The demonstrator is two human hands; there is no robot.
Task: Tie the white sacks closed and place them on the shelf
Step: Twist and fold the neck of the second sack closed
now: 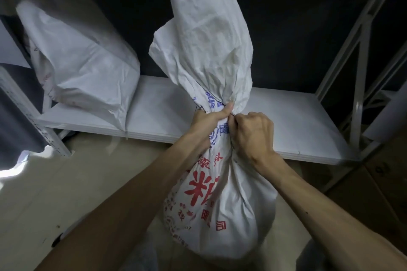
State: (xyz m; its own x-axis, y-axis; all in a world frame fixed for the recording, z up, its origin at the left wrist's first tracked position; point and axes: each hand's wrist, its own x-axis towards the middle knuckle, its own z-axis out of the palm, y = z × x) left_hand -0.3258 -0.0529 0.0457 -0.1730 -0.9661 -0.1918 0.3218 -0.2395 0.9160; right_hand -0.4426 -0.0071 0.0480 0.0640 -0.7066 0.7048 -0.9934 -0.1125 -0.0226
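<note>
A white woven sack [220,204] with red and blue print stands on the floor in front of me, its bulging body low and its loose top rising tall above a gathered neck. My left hand [209,123] grips the neck from the left, thumb pressed along the top. My right hand [251,132] grips the neck from the right, its fingertips pinching at the gathered cloth; a thin dark tie shows there. A second white sack [83,57] rests on the left part of the white shelf [286,121], leaning left.
The shelf's board is low, just beyond the sack, with white metal uprights at the left [33,116] and right [359,94] and another board above. Brown cardboard boxes [378,182] lie at the right. The floor at the left is pale and glossy.
</note>
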